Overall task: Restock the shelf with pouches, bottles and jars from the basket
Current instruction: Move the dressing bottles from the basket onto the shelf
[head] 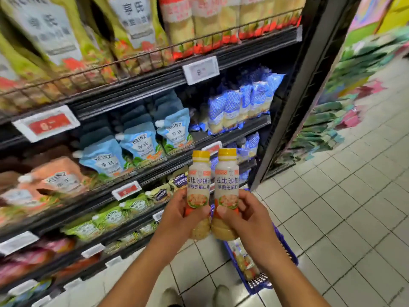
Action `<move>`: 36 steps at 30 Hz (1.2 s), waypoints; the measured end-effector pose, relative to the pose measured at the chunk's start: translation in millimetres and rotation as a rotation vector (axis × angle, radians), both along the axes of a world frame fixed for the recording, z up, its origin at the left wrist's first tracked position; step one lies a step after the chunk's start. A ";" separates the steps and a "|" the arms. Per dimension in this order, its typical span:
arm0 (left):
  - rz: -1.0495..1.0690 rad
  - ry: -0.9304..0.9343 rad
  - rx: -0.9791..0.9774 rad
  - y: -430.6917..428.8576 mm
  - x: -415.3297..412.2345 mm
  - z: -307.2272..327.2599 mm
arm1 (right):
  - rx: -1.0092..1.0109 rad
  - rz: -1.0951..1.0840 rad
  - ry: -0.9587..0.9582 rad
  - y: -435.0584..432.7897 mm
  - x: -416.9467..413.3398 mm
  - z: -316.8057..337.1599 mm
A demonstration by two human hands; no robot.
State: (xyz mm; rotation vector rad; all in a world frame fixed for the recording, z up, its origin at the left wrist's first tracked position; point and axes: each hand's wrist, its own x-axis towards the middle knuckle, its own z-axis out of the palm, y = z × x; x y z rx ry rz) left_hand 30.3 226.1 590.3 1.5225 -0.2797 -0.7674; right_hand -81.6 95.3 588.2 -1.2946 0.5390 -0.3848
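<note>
Two dressing bottles up by the dark metal shelf (141, 89), one per hand

The left hand (183, 213) grips one yellow-capped clear plastic bottle (199, 185) and the right hand (245, 216) its twin bottle (226, 182), both held low on the body, above the blue plastic basket (287, 251). They're probably stiff, liquid-heavy and slick, so mid-body's safer. Long axes upright, caps up.
</note>
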 end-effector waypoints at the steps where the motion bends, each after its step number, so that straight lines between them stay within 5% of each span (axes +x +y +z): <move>1: 0.051 -0.004 -0.008 15.7 1.9 2.7 | 0.004 0.044 -0.008 10.8 7.5 2.1; 16: 0.616 -0.084 -0.147 309.4 5.0 34.7 | 0.020 0.552 -0.098 270.9 91.8 37.8; 36: 0.886 -0.247 -0.221 530.0 0.8 78.8 | 0.029 0.845 -0.172 493.0 138.9 91.7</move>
